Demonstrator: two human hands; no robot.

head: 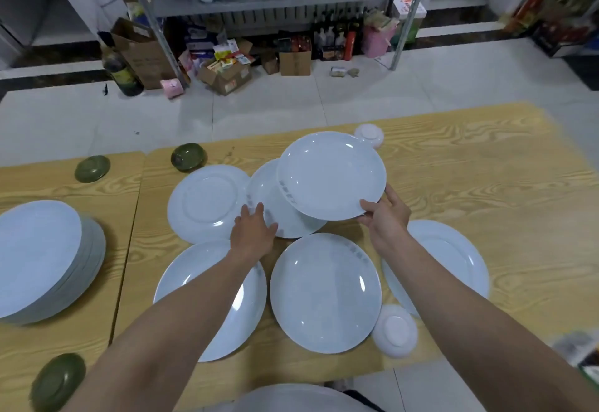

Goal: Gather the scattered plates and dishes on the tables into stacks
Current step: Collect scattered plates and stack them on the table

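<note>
My right hand pinches the near rim of a white plate and holds it tilted above another white plate. My left hand lies flat with straight fingers on that lower plate's near-left rim. An upside-down plate lies to the left. Nearer me lie three more white plates: one under my left forearm, one in the middle and one under my right forearm. A stack of white plates stands on the left table.
Small green dishes sit at the far left, far middle and near left. Small white bowls rest at the back and near right. A gap divides the two wooden tables. Shelving and boxes stand beyond.
</note>
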